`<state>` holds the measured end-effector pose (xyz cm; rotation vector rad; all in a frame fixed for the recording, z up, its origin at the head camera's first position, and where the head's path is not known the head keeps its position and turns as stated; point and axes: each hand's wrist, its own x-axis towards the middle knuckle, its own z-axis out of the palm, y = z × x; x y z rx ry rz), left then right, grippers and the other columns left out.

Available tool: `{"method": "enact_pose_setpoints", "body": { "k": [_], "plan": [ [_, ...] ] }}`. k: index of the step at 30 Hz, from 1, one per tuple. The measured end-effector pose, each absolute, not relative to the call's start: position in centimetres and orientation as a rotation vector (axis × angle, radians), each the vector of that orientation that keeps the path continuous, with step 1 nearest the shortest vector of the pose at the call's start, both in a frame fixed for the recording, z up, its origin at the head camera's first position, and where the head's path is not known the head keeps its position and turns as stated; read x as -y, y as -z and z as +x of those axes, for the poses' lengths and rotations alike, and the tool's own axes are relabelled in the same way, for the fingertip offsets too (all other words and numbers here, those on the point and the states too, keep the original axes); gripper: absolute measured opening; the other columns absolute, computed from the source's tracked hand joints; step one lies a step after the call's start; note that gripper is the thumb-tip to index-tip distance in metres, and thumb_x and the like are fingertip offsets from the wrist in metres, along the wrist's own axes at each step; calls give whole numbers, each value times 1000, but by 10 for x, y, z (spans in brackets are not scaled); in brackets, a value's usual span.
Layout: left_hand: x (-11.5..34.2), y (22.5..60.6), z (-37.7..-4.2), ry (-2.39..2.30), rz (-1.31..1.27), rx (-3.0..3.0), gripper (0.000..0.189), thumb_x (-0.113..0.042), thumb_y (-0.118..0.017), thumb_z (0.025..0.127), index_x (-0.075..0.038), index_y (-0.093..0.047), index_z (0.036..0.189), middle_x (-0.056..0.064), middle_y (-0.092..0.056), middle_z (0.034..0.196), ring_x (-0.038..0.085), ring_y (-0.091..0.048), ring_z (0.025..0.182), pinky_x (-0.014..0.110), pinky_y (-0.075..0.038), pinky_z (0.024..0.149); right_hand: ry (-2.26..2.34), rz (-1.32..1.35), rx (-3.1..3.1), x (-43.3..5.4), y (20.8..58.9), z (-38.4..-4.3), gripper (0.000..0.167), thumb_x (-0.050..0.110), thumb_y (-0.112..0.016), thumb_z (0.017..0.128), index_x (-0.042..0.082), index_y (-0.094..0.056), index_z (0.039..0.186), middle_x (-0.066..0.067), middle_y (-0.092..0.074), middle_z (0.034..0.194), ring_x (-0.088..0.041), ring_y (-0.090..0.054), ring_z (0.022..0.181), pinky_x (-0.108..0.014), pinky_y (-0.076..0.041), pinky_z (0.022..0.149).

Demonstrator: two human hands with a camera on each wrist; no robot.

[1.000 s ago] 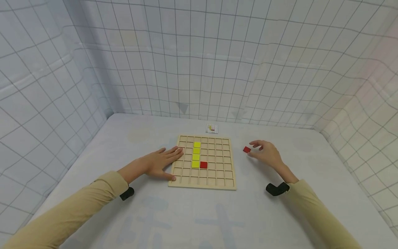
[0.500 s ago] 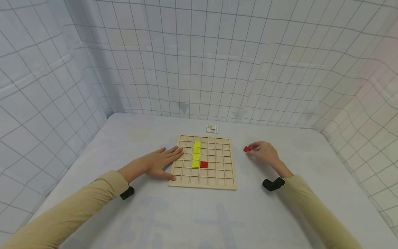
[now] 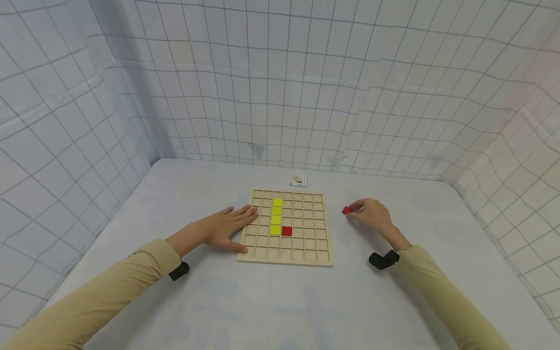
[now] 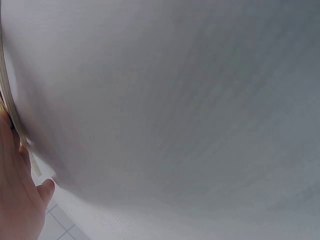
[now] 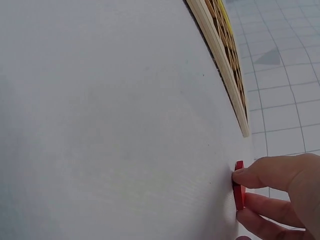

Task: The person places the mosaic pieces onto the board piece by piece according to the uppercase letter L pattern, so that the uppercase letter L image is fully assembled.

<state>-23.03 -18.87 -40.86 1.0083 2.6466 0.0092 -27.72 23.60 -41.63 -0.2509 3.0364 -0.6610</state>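
Observation:
A wooden grid board (image 3: pixel 304 254) lies on the table. In one column several yellow tiles (image 3: pixel 276 211) form a line, and a red tile (image 3: pixel 286 231) sits right of the lowest one. My left hand (image 3: pixel 222 229) rests with straight fingers on the board's left edge, thumb apart near the lower left corner. To the right of the board, my right hand (image 3: pixel 372 215) pinches a second red tile (image 3: pixel 347 210) between thumb and fingers. In the right wrist view that red tile (image 5: pixel 238 187) is seen edge-on, low at the white surface.
Behind the board lies a small printed card (image 3: pixel 298 180) with a grid and coloured squares. White cloth walls (image 3: pixel 280 97) with dark grid lines enclose the table at the back and sides. A black wrist device (image 3: pixel 384 260) hangs at the right cuff.
My right hand's fingers, apart a second ago, have closed on the loose red tile, which has tilted slightly. The left hand and the board stay as they were.

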Motion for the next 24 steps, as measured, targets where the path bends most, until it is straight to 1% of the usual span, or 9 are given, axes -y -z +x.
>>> {"method": "enact_pose_setpoints", "body": {
  "k": [6,12,20,24],
  "plan": [
    [189,408,-230,-15,1010,-2644,101,-72,-48,85,-12,-10,156,6,-4,164,27,-5,151,57,-12,119,656,-276,-3052,-235,418,-275,36,28,-69,83,3,-71,108,-15,-71,103,-19,-61,73,-23,-42,54],
    [189,407,-230,-4,1016,-2651,100,-71,-48,86,-12,-10,156,7,-4,164,27,-5,151,57,-12,119,731,-302,-3078,-230,415,-269,34,29,-71,81,5,-72,106,-14,-72,98,-19,-62,71,-23,-41,51],
    [188,406,-230,4,1023,-2647,99,-70,-48,86,-11,-10,156,7,-4,164,28,-5,151,57,-12,119,763,-374,-3128,-215,415,-263,31,28,-73,81,8,-74,105,-10,-73,98,-15,-59,70,-23,-40,51],
    [188,406,-230,1,1023,-2644,99,-70,-48,86,-11,-10,156,7,-4,164,28,-5,151,57,-12,119,806,-402,-3124,-204,412,-258,30,27,-73,80,9,-75,104,-8,-73,96,-14,-56,65,-23,-39,49]
  ]
}}
